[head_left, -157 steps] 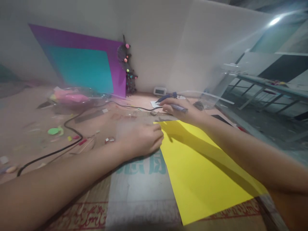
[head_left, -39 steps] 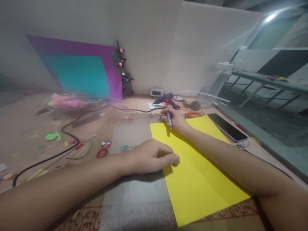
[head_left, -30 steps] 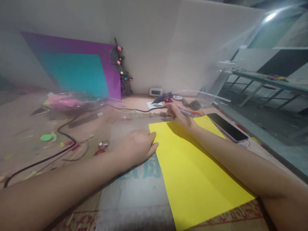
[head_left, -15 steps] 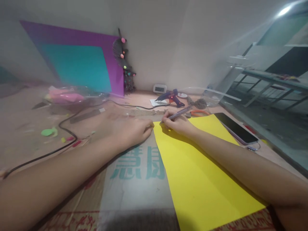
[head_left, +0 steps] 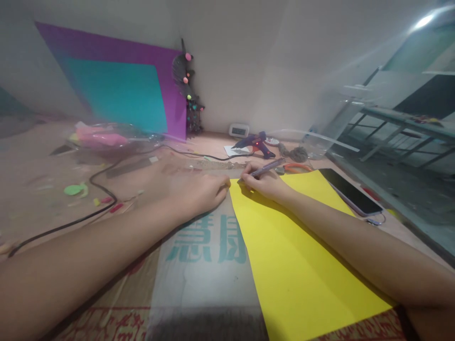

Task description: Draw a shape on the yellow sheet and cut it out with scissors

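A sheet of yellow paper [head_left: 298, 265] lies at a slant under my right forearm. At its upper left corner, my left hand [head_left: 209, 190] has its fingers curled together against the paper's edge; whether they pinch or press it is hidden. My right hand [head_left: 265, 183] is closed around a purplish pen [head_left: 269, 167], tilted, with its tip down on the paper near the same corner. A translucent plastic sheet with green characters [head_left: 209, 279] lies beneath, left of the yellow paper.
A black phone [head_left: 351, 192] lies right of the paper. Behind stand a glue gun [head_left: 258, 143] with a red light, orange-handled pliers [head_left: 296, 167], twine [head_left: 296, 154] and a small white clock [head_left: 239, 130]. A black cord [head_left: 103, 187] snakes across the left. A purple-and-teal board [head_left: 121, 90] leans on the wall.
The whole view has shifted slightly, with background things a little farther right. Both hands keep nearly the same places on the paper, and the pen stays in my right hand.
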